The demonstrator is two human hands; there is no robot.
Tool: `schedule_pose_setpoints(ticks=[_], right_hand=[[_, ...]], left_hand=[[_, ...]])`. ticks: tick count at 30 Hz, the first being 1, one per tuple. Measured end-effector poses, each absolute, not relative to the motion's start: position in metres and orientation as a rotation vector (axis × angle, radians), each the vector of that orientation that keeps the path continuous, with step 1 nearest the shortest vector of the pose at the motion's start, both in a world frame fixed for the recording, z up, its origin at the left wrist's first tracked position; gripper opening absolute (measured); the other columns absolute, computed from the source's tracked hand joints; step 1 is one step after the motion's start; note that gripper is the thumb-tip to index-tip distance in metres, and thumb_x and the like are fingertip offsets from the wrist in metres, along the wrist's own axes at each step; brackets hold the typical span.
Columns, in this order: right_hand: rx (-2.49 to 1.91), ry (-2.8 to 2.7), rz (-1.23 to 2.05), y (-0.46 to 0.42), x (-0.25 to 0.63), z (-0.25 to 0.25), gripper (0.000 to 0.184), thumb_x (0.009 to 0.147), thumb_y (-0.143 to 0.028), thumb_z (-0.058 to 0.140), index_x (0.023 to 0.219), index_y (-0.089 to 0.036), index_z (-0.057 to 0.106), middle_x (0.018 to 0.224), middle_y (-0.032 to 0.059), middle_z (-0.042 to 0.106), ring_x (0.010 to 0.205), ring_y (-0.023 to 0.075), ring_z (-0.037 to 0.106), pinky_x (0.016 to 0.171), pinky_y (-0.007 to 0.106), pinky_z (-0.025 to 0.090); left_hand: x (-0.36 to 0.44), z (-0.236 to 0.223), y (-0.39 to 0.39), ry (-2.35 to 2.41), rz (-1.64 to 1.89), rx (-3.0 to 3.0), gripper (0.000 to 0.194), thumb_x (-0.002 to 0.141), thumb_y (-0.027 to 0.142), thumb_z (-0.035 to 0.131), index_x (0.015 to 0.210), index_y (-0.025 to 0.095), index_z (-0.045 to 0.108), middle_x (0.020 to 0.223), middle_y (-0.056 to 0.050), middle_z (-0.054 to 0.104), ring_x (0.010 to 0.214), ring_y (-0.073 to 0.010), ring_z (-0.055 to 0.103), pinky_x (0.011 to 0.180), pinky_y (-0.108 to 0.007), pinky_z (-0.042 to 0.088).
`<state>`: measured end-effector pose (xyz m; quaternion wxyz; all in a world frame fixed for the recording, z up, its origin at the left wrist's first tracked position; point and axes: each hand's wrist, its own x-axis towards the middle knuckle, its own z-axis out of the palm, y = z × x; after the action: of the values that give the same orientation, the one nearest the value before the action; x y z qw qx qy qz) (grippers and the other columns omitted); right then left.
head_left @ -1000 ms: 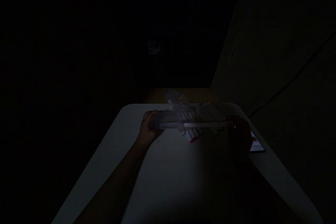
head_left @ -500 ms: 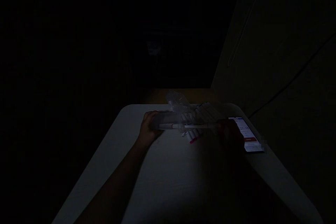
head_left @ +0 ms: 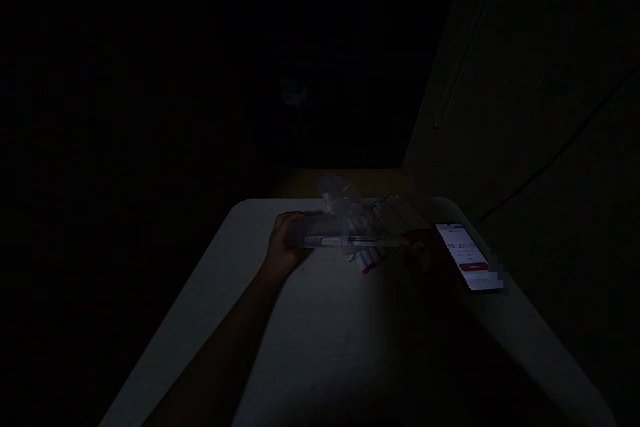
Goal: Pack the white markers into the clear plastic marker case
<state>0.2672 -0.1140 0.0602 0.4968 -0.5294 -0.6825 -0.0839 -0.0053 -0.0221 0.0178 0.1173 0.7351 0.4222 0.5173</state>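
My left hand [head_left: 283, 245] is wrapped around the closed end of a clear plastic container [head_left: 320, 223], which lies on its side. Inside it shows a white marker with an orange band [head_left: 314, 241]. At the container's right-hand mouth is a white marker [head_left: 383, 241], its right end pinched by my right hand [head_left: 425, 250], which is mostly lost in shadow. Whether the two pale lengths are separate markers is hard to make out. Several pink-ended markers [head_left: 369, 260] lie just beyond the mouth, and more pale markers [head_left: 397, 212] lie behind.
A crumpled clear plastic wrapper [head_left: 340, 193] sits at the table's far edge. To the right lies a lit phone [head_left: 467, 257] showing a timer. The white table [head_left: 310, 333] has rounded far corners; a dark cable [head_left: 560, 153] runs along the wall. The room is very dark.
My right hand has moved a little to the left with the marker, uncovering more of the phone. My left hand and the container have stayed nearly still.
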Motion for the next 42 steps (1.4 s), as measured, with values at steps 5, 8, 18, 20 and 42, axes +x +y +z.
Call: schedule_pose_setpoints(ticks=[5,8,18,20,42], right_hand=[[-1.314,-1.664,-0.201,-0.114,0.266,0.060,0.010,0.086,-0.025,0.050,0.093,-0.021,0.056,0.088,0.0048,0.062,0.087,0.0182,0.057,0.080,0.034,0.044],[-1.352,-1.676,-0.203,-0.113,0.265,0.058,0.013,0.086,-0.028,0.050,0.093,-0.020,0.058,0.089,0.0070,0.062,0.088,0.0202,0.057,0.080,0.037,0.044],[-1.346,-1.789,-0.221,-0.107,0.267,0.054,0.026,0.089,-0.026,0.042,0.100,-0.021,0.065,0.089,0.0082,0.064,0.087,0.0208,0.058,0.077,0.035,0.046],[-1.344,-1.838,-0.233,-0.105,0.269,0.054,0.026,0.089,-0.027,0.042,0.099,-0.022,0.065,0.088,0.0073,0.065,0.085,0.0200,0.059,0.075,0.034,0.047],[-1.241,-1.911,-0.261,-0.102,0.266,0.045,0.031,0.091,-0.027,0.037,0.104,-0.020,0.064,0.088,0.0063,0.066,0.083,0.0178,0.058,0.073,0.031,0.046]], left_hand=[[-0.005,0.019,-0.022,1.266,1.487,2.137,0.049,0.063,0.038,0.071,0.104,0.020,0.053,0.103,-0.005,0.053,0.096,-0.0222,0.057,0.085,-0.038,0.048],[-0.005,0.019,-0.022,1.257,1.489,2.143,0.047,0.064,0.036,0.070,0.105,0.021,0.053,0.103,-0.005,0.053,0.095,-0.0220,0.057,0.085,-0.038,0.049],[-0.004,0.018,-0.022,1.214,1.532,2.133,0.047,0.063,0.036,0.071,0.104,0.021,0.054,0.103,-0.005,0.053,0.094,-0.0213,0.057,0.084,-0.036,0.049],[-0.004,0.018,-0.022,1.219,1.528,2.138,0.047,0.062,0.036,0.071,0.104,0.021,0.053,0.103,-0.004,0.053,0.095,-0.0214,0.057,0.084,-0.036,0.049],[-0.004,0.021,-0.023,1.245,1.492,2.159,0.048,0.062,0.035,0.071,0.104,0.020,0.053,0.103,-0.005,0.053,0.095,-0.0219,0.057,0.085,-0.037,0.049]])
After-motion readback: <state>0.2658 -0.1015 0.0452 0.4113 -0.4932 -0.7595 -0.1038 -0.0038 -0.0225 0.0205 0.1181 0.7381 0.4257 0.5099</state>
